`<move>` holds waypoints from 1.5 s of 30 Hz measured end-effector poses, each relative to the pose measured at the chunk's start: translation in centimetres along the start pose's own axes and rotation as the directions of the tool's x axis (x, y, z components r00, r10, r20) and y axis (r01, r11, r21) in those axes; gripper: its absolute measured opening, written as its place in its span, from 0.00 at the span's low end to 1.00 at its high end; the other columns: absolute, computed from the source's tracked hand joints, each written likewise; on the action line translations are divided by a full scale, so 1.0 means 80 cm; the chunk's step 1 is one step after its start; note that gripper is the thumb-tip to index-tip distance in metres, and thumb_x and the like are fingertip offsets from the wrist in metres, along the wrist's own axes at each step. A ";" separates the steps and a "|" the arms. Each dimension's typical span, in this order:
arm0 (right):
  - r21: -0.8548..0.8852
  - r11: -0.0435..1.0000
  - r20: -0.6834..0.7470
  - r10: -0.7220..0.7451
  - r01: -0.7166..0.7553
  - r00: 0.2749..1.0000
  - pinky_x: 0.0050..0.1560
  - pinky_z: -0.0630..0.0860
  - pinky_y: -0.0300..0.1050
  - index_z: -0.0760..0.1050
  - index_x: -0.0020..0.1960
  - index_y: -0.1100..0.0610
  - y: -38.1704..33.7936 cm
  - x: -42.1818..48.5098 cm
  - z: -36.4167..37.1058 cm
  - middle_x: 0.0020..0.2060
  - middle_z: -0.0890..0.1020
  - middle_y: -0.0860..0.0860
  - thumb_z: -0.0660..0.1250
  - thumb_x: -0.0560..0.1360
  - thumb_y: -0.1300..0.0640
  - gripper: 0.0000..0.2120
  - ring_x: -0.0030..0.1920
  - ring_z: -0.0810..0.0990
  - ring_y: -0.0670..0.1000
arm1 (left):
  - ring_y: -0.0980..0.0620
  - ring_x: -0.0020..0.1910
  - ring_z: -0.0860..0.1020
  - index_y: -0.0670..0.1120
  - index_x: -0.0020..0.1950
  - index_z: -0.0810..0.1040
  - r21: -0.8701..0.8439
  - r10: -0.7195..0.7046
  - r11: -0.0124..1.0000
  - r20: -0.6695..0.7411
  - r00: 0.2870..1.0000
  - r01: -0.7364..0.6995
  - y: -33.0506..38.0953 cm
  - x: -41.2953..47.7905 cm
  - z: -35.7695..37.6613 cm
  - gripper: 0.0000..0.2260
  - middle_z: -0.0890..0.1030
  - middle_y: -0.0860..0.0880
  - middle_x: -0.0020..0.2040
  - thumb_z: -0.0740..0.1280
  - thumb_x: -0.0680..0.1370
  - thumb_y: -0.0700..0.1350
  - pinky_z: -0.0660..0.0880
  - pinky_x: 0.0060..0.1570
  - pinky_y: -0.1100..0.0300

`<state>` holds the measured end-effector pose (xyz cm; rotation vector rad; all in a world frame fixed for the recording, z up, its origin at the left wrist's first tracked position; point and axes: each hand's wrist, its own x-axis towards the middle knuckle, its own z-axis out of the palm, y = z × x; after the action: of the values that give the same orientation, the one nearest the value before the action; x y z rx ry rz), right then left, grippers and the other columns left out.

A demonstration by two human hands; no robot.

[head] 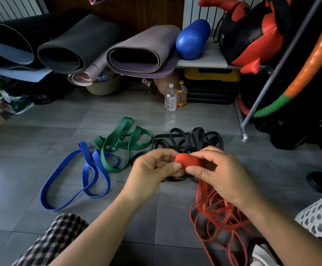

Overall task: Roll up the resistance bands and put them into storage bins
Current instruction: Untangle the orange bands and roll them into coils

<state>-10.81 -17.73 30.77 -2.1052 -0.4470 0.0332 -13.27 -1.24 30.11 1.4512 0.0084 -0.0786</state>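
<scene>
Now the left hand [152, 169] and right hand [223, 173] are pinching the red roll [188, 160] near the black bands [190, 139]; its loose tail [214, 208] is probably needing winding.

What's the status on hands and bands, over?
Left hand and right hand pinch red band, partly rolled. Blue band, green band, black bands loose on floor. Nothing in the way.
</scene>
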 end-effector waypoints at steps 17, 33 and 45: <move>-0.163 0.986 0.037 -0.038 0.044 0.999 0.39 0.71 0.42 0.81 0.42 0.57 0.013 0.001 0.007 0.34 0.76 0.47 0.72 0.69 0.53 0.07 0.38 0.75 0.46 | 0.58 0.38 0.78 0.54 0.50 0.78 0.359 0.065 0.931 0.013 0.998 -0.066 -0.010 0.001 -0.004 0.16 0.79 0.48 0.47 0.69 0.72 0.33 0.76 0.41 0.66; 0.304 0.952 -0.037 0.035 -0.022 0.999 0.43 0.71 0.29 0.80 0.42 0.49 0.002 -0.005 0.022 0.38 0.80 0.44 0.68 0.65 0.48 0.09 0.41 0.79 0.41 | 0.52 0.40 0.82 0.40 0.45 0.76 -0.535 -0.136 0.835 0.029 0.990 0.130 -0.005 -0.009 0.009 0.07 0.83 0.46 0.40 0.65 0.67 0.36 0.80 0.40 0.62; -0.358 0.926 0.164 -0.062 0.118 0.985 0.44 0.70 0.41 0.81 0.48 0.54 0.009 0.001 0.008 0.41 0.78 0.47 0.69 0.71 0.50 0.10 0.43 0.76 0.47 | 0.59 0.40 0.76 0.51 0.46 0.82 0.653 0.226 0.722 0.092 0.970 -0.230 -0.014 0.003 -0.018 0.10 0.78 0.54 0.41 0.71 0.71 0.36 0.71 0.42 0.72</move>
<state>-10.62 -17.49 29.84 -2.4567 -0.6842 0.0583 -13.02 0.03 28.83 2.1600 -0.2283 0.1352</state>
